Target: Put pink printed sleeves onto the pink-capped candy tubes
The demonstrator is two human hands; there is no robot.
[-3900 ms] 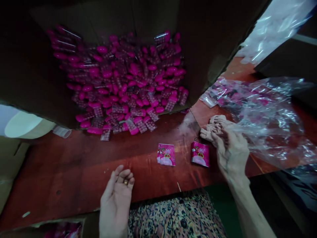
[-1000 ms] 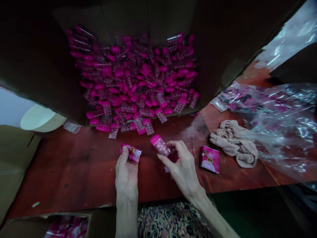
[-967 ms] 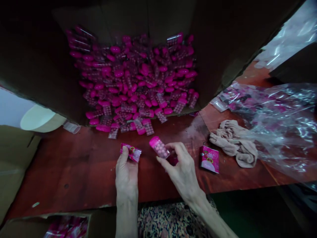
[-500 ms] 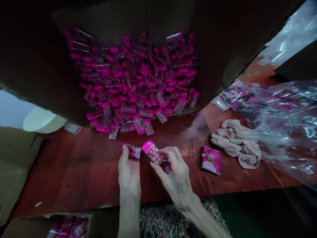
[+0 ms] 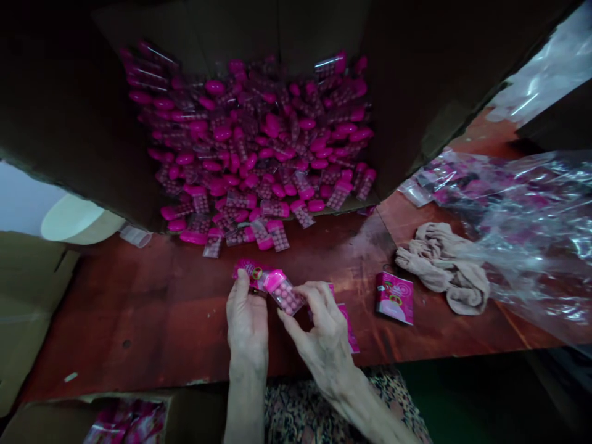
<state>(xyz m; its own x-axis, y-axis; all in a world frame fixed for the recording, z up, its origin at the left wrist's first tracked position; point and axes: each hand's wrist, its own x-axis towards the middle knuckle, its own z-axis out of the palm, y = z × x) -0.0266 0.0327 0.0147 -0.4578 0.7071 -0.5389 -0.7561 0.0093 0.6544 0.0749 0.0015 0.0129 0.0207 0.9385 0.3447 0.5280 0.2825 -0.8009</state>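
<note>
My left hand [image 5: 246,317] pinches a small pink printed sachet [image 5: 250,272] just above the red table. My right hand [image 5: 318,330] grips a clear candy tube with a pink cap [image 5: 283,291], its cap end touching the sachet's open end. Under my right hand lies another pink sachet [image 5: 348,325], partly hidden. A third sachet [image 5: 394,298] lies flat to the right.
A big cardboard box [image 5: 416,92] lying on its side spills several pink-capped candy tubes [image 5: 259,160] onto the red table [image 5: 148,308]. A beige cloth [image 5: 446,274] and crumpled clear plastic bags [image 5: 522,234] lie at right. A cream bowl [image 5: 74,219] sits at left; a carton [image 5: 124,419] stands at the near edge.
My right hand has brought the candy tube leftward to the sachet held in my left hand; both hands drew together. The sachet under my right hand now shows on the table.
</note>
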